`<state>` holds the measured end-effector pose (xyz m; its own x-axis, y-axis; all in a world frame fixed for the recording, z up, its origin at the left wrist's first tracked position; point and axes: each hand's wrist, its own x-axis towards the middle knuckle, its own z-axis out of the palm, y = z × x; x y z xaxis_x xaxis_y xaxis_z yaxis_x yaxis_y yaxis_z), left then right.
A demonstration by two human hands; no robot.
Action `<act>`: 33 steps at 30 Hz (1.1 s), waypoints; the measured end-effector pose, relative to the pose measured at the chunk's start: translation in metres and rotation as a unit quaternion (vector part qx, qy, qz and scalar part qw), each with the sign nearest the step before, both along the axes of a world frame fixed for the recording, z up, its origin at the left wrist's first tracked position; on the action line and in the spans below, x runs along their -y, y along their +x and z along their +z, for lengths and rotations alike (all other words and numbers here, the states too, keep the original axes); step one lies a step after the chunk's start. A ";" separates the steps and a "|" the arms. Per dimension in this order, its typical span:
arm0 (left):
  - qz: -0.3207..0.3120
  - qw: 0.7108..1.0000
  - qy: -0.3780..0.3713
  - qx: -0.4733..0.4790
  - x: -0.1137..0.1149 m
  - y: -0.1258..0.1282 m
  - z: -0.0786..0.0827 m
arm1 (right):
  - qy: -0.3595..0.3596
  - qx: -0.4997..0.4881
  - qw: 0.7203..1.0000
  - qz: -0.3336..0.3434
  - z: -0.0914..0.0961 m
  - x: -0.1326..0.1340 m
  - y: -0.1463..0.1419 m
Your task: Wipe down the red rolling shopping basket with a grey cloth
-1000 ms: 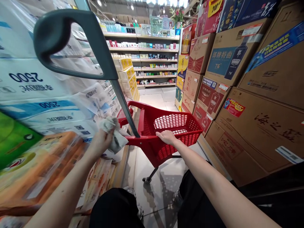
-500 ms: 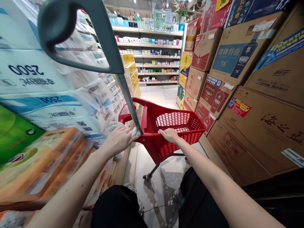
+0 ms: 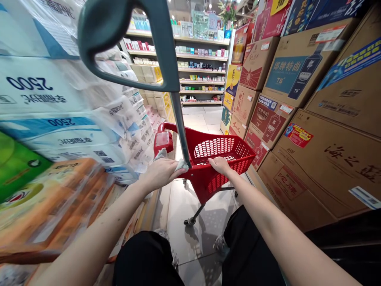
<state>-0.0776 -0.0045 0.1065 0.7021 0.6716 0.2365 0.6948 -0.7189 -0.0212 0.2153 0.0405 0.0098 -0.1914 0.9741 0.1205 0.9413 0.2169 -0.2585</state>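
A red shopping cart [image 3: 205,178] with a perforated basket stands in front of me, turned at an angle. From its near corner a grey metal pole rises to a dark grey loop handle [image 3: 171,47]. My left hand [image 3: 160,172] is closed on a pale grey cloth [image 3: 181,165] beside the foot of the pole, by the red frame; part of the cloth bunches out past the fingers. My right hand [image 3: 219,165] grips the basket's near rim, thumb on the inner side and fingers mostly hidden. Nothing shows inside the basket.
Stacked cardboard cartons [image 3: 297,71] line the right side. On the left are wrapped paper packs [image 3: 44,87] and orange packs [image 3: 65,198]. Shelves of small goods [image 3: 202,71] stand at the back. Pale floor tiles [image 3: 181,206] lie under the cart, near my legs.
The cart's pole and loop handle have swung to the right, and the cart has turned slightly. Both hands have shifted a little rightward with it, keeping hold of cloth and rim.
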 end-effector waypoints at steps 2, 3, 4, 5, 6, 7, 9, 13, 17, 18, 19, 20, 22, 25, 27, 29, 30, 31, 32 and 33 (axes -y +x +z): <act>-0.024 0.999 0.023 0.039 0.001 -0.003 -0.005 | 0.001 0.002 1.000 -0.008 0.000 -0.004 0.008; -0.026 0.997 0.043 0.063 0.001 -0.004 -0.009 | 0.001 0.003 1.000 -0.009 -0.001 -0.005 0.011; -0.020 0.994 0.066 0.087 0.001 -0.004 -0.013 | 0.001 0.004 1.000 -0.009 -0.002 -0.007 0.014; -0.008 0.990 0.092 0.108 0.001 -0.003 -0.017 | 0.001 0.004 1.000 -0.008 -0.003 -0.009 0.017; 0.005 0.986 0.117 0.122 0.001 -0.001 -0.021 | 0.004 0.005 1.000 -0.006 -0.004 -0.011 0.020; 0.019 0.982 0.139 0.130 0.001 0.003 -0.024 | 0.007 0.005 1.000 -0.003 -0.005 -0.013 0.022; 0.034 0.977 0.168 0.124 0.001 0.013 -0.028 | 0.015 0.009 1.000 -0.004 -0.007 -0.015 0.025; 0.051 0.977 0.183 0.093 0.001 0.037 -0.028 | 0.036 0.008 0.998 -0.042 -0.009 -0.015 0.030; 0.127 0.975 0.164 0.077 0.003 0.056 -0.018 | 0.043 -0.043 0.997 -0.056 -0.008 -0.014 0.029; 0.151 0.975 0.146 0.066 0.005 0.059 -0.013 | 0.039 -0.068 0.996 -0.050 -0.008 -0.013 0.027; 0.176 0.975 0.125 0.051 0.006 0.063 -0.008 | 0.038 -0.098 0.994 -0.039 -0.008 -0.012 0.023; 0.196 0.975 0.100 0.031 0.008 0.066 -0.003 | 0.040 -0.134 0.990 -0.026 -0.008 -0.010 0.019; 0.216 0.975 0.045 -0.015 0.009 0.072 0.009 | 0.048 -0.216 0.975 0.002 -0.006 -0.005 0.007; 0.208 0.974 -0.045 -0.082 0.004 0.080 0.021 | 0.055 -0.338 0.938 0.054 0.001 0.008 -0.010; 0.207 0.967 -0.100 -0.112 -0.001 0.083 0.024 | 0.056 -0.419 0.901 0.096 0.008 0.020 -0.018; 0.212 0.960 -0.134 -0.121 -0.005 0.085 0.023 | 0.059 -0.498 0.856 0.125 0.016 0.032 -0.024; 0.212 0.960 -0.142 -0.119 -0.005 0.085 0.023 | 0.063 -0.529 0.836 0.134 0.020 0.038 -0.026; 0.211 0.960 -0.143 -0.113 -0.005 0.085 0.023 | 0.068 -0.550 0.820 0.141 0.023 0.043 -0.029; 0.211 0.962 -0.140 -0.104 -0.004 0.084 0.023 | 0.075 -0.561 0.811 0.147 0.025 0.048 -0.032; 0.211 0.964 -0.133 -0.090 -0.002 0.083 0.023 | 0.082 -0.561 0.809 0.153 0.026 0.052 -0.035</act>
<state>0.0055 -0.0024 0.1298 0.3659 0.9268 -0.0843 0.9292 -0.3688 -0.0218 0.1807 -0.0111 0.0357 -0.1015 0.8552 0.5082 0.0289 0.5131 -0.8578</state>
